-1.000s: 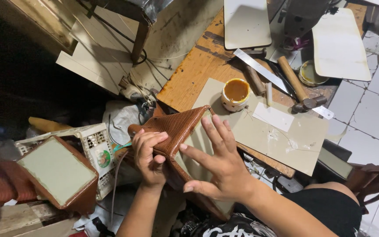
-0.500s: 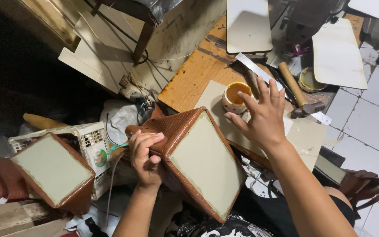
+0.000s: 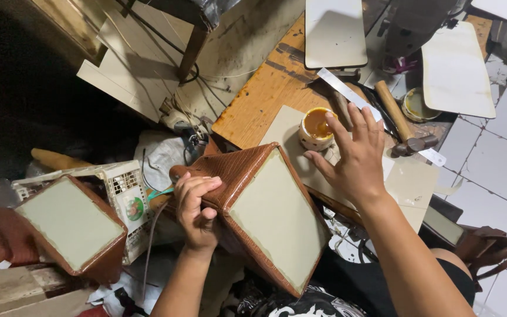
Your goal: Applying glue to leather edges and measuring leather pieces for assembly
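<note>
On the wooden bench (image 3: pixel 265 100) edge leans the brown leather-covered panel (image 3: pixel 265 205), the left hand (image 3: pixel 198 208) clamped tight on its corner, while the right hand (image 3: pixel 356 155), fingers spread and empty, hovers by the glue cup (image 3: pixel 315 126); best keep the panel steady.

A worn orange-brown wooden desk (image 3: pixel 259 97) carries a flat beige cardboard sheet (image 3: pixel 409 182), on which stands a small round cup of amber glue (image 3: pixel 315 127). Beside these lie a wooden-handled hammer (image 3: pixel 400 120) and a long white ruler strip (image 3: pixel 347 94). A pale rounded board (image 3: pixel 334 32) rests at the desk's far edge.
</note>
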